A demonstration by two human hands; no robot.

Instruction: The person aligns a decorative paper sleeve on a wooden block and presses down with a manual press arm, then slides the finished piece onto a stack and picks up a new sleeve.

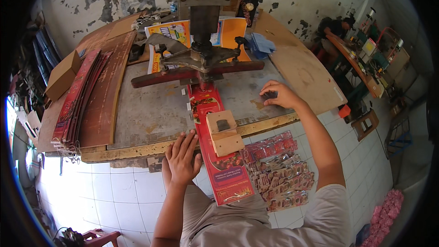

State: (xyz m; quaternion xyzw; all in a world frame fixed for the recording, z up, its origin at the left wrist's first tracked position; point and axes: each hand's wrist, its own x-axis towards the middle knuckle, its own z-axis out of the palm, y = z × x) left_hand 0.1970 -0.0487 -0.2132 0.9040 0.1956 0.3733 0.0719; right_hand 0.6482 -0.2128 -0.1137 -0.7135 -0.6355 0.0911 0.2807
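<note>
A long red printed card strip (pixel 211 148) runs from under the press head (pixel 204 64) over the table's front edge to my lap. On it lies a light wooden block (pixel 225 133) with a dark grey patch and small holes. My left hand (pixel 183 158) rests flat at the strip's left edge, fingers stretched, holding nothing. Over the metal tabletop to the right, my right hand (pixel 281 96) is curled, thumb and fingertips close around a small dark patch. Whether that is an object or shadow is unclear.
Stacked red strips (pixel 75 96) and a cardboard box (pixel 64 75) sit at left. Colourful printed sheets (pixel 233 32) and a blue stack (pixel 260 46) stand behind the press. Several packaged strips (pixel 279 174) lie below the table edge. Another person (pixel 336 27) works at far right.
</note>
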